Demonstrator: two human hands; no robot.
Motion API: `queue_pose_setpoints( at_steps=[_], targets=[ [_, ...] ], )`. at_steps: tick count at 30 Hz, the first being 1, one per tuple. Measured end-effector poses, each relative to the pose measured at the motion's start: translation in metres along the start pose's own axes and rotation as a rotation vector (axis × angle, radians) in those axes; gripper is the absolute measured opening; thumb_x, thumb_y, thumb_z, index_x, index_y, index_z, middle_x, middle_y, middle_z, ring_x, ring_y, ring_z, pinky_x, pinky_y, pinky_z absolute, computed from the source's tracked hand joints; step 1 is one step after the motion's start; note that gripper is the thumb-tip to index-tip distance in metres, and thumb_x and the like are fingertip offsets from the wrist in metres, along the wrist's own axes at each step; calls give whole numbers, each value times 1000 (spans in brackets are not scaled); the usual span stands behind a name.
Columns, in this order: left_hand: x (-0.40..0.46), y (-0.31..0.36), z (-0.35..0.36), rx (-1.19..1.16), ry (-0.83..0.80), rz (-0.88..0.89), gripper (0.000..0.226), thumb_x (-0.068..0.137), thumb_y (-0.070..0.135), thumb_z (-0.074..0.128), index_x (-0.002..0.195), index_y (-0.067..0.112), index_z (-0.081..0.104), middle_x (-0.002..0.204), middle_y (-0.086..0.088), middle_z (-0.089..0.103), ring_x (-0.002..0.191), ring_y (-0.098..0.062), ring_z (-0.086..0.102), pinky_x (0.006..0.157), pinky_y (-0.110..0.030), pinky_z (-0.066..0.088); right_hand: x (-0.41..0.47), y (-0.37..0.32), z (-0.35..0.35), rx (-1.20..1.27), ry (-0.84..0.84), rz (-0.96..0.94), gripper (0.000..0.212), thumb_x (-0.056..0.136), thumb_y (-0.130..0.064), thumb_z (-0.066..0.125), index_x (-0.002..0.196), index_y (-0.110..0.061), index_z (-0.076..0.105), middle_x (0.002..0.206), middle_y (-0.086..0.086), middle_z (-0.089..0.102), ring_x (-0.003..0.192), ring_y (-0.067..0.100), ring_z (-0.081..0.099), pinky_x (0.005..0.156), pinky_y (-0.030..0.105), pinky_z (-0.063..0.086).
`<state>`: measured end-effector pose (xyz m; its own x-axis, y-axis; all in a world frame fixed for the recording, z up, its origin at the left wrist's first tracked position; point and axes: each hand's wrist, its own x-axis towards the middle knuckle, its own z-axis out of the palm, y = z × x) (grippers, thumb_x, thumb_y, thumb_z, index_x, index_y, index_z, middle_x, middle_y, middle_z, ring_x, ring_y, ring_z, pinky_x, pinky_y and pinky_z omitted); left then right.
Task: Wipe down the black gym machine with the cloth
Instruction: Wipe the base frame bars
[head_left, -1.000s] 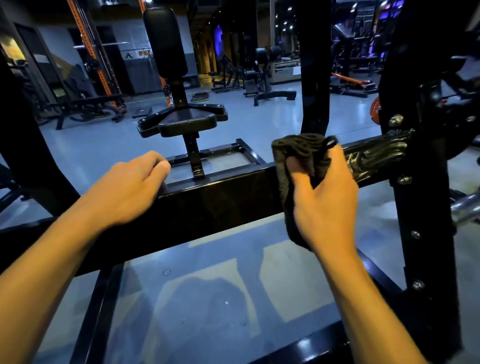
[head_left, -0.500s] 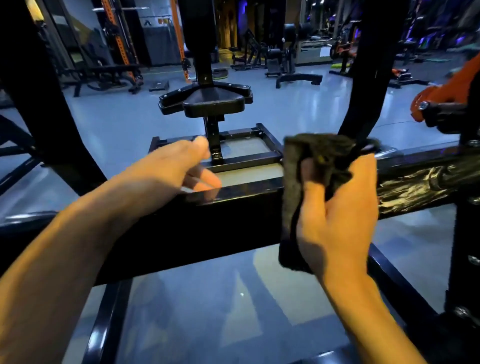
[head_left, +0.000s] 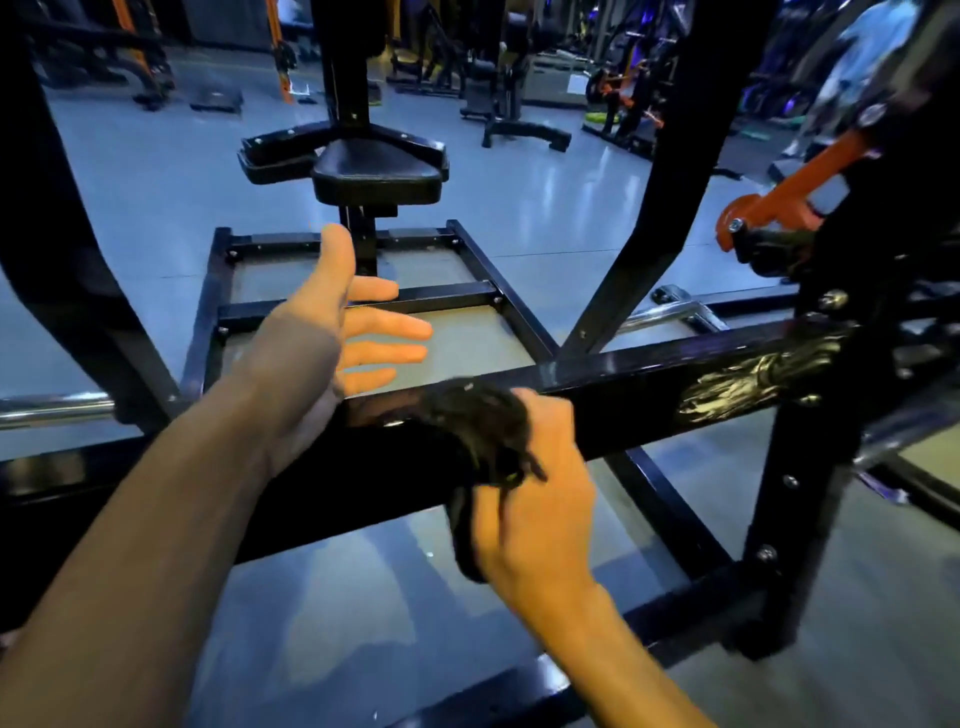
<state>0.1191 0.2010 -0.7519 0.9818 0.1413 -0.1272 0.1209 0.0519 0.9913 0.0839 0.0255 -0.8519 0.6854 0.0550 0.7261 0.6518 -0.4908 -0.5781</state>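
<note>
Machine frame (head_left: 208, 306) on glossy floor (head_left: 571, 208)

The dark, bunched cloth (head_left: 480, 421) drapes over the glossy horizontal bar of the black gym machine (head_left: 649, 395).

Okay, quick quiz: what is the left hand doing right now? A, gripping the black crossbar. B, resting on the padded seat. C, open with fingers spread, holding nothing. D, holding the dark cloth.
C: the left hand is open, fingers straight and spread, while the right hand holds the dark crumpled cloth against the glossy black metal crossbar.
</note>
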Motion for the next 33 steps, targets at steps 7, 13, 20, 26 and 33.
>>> queue_pose_setpoints(
  at_steps=[7,13,20,26,33],
  targets=[
    [-4,-2,12,290,-137,122,70,92,75,21,122,24,59,105,-5,74,103,-26,71,102,-47,47,19,28,-39,-149,178,291,12,104,-28,50,112,-21,47,107,-2,53,81,-4,55,65,10,38],
    [-11,-12,19,686,-160,250,58,97,72,18,111,33,57,103,15,67,95,-1,57,85,-39,37,7,10,-61,-360,-231,141,32,99,-50,38,128,-36,39,125,-4,57,94,13,60,70,26,41],
    [-14,-15,23,872,-216,260,47,101,62,24,100,29,57,100,5,67,92,-14,59,78,-34,42,27,39,-116,-227,60,505,13,106,-31,53,95,-26,47,81,-14,52,72,-8,54,57,15,37],
    [-6,-14,27,981,-160,219,47,101,68,26,97,31,55,93,6,66,89,-16,60,85,-43,44,52,42,-125,-229,148,456,10,104,-31,55,100,-28,47,87,-12,54,70,0,54,57,19,35],
    [-2,-9,40,1046,-70,193,60,75,94,21,111,57,53,99,15,70,94,-13,64,94,-47,51,96,19,-111,-617,-347,132,23,101,-36,53,113,-18,46,101,-2,42,77,22,42,64,36,32]
  ],
)
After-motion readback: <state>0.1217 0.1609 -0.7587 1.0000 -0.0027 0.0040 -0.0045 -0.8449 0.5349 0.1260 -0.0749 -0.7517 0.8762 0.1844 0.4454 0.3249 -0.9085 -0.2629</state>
